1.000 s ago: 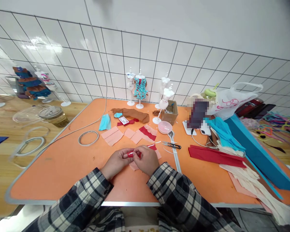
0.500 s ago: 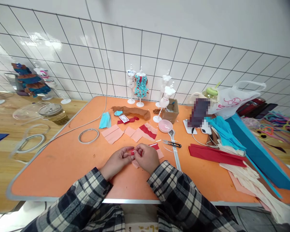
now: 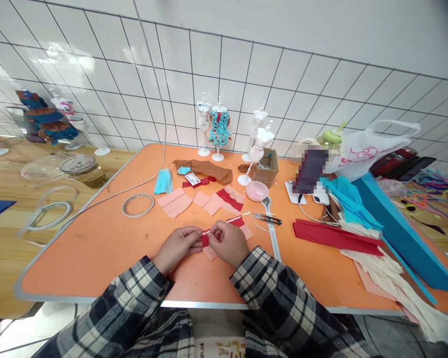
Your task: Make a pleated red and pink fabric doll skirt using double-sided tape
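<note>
The right hand's [image 3: 228, 243] thumb and fingers pinch together at the upper edge of a red piece [image 3: 205, 241], by a thin white line; the left hand's [image 3: 177, 248] thumb and fingers grip its left side. The red piece lies between both hands, low over the table, with a pink piece [image 3: 210, 253] showing below; whether the two are joined cannot be told. The material looks thin, so an uneven pull between the hands could tear or crease it, and a loose left grip could let it slip askew.

The orange table [image 3: 112, 263] also bears snips [image 3: 268, 219], a pink bowl [image 3: 257, 191] and a roll of tape [image 3: 138, 205]. Small dress forms [image 3: 219, 132] stand at the back, before a white tiled wall [image 3: 127, 89].
</note>
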Demonstrator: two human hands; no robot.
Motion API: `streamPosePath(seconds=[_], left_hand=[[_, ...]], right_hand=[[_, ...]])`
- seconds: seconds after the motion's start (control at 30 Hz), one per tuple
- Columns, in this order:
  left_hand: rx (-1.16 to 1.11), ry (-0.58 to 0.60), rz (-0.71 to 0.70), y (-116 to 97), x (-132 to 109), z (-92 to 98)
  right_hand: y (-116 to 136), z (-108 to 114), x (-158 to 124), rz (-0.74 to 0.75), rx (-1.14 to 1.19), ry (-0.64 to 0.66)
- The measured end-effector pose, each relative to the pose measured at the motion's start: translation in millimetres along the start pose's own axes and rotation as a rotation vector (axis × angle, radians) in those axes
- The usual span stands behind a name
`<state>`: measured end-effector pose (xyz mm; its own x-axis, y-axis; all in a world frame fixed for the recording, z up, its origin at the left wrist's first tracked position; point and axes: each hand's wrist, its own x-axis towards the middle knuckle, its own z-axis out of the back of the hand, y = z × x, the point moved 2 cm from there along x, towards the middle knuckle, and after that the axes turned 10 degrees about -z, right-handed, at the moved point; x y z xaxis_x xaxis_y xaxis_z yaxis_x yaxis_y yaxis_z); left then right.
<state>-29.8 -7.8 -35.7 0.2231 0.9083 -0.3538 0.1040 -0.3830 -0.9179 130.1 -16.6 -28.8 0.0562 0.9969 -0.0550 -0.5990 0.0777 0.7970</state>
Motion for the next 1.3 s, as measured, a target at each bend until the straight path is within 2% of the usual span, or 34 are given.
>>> streamPosePath(seconds=[0.27,0.5,0.77,1.0,1.3], left_hand=[[-0.004,-0.018,-0.029,-0.3,-1.2,-1.2],[-0.012,-0.025,-0.037,-1.8,-0.3,-1.9],[0.007,-0.091,0.006,-8.3,-5.7,-0.1],[0.052,-0.127,0.044,-9.6,-16.2,28.3],[0.322,-0.097,0.001,-19.0,-27.4,78.5]], right_hand=[[-6.7,-4.2,1.1,-0.089,0.125,0.026],[-11.3,-6.2,4.5,-0.077,0.176,0.023],[-14.7,8.1,8.5,-0.095,0.073,-0.012],[-29.3,30.1,16.5,-0.162,-0.023,-0.045],[-43.3,44.4,14.0,-0.201,-0.125,-0.084]])
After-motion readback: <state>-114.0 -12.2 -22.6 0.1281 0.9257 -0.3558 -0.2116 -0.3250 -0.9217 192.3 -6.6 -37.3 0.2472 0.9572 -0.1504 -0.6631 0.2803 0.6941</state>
